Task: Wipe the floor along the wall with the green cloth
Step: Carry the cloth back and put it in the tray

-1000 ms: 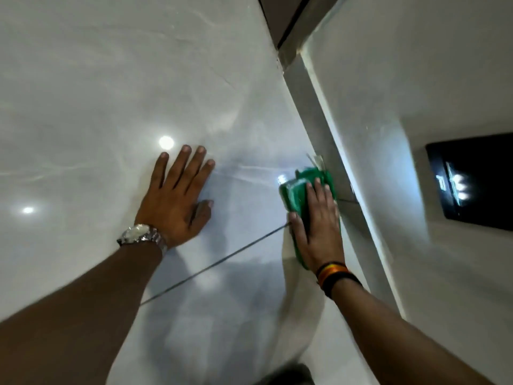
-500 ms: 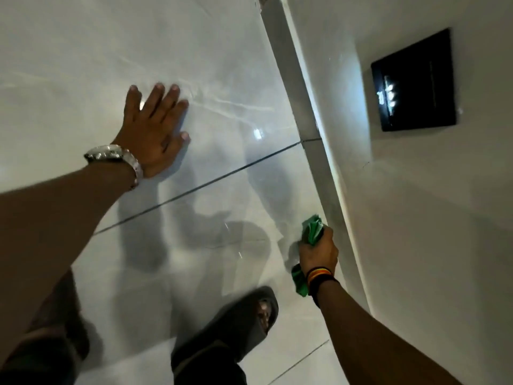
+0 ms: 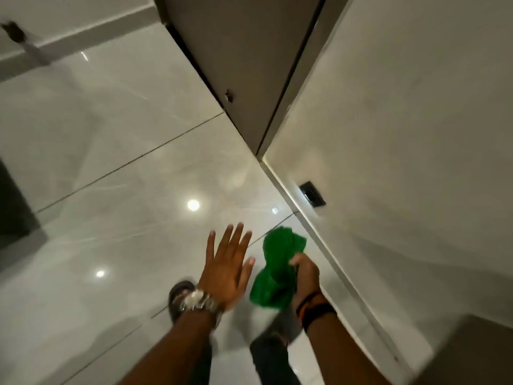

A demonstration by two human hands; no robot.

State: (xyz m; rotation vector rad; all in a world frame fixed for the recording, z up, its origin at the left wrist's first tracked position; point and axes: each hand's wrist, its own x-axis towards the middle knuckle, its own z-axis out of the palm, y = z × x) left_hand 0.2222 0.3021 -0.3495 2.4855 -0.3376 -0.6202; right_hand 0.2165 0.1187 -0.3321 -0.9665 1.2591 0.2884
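The green cloth (image 3: 274, 270) hangs bunched in my right hand (image 3: 305, 273), which grips it above the glossy white tiled floor (image 3: 125, 190). The cloth is off the floor, a little left of the white skirting (image 3: 311, 226) at the foot of the wall (image 3: 402, 134). My left hand (image 3: 226, 269) is lifted off the floor with fingers spread, just left of the cloth, a silver watch on its wrist.
A brown door (image 3: 244, 65) stands in its frame ahead along the wall. A black socket plate (image 3: 312, 193) sits low on the wall. My sandalled feet (image 3: 180, 295) are below my hands. A dark object (image 3: 14, 207) stands at the left edge.
I have risen away from the floor, and the view now takes in the door. My left hand has lifted off the tiles. My right hand has raised the cloth off the floor.
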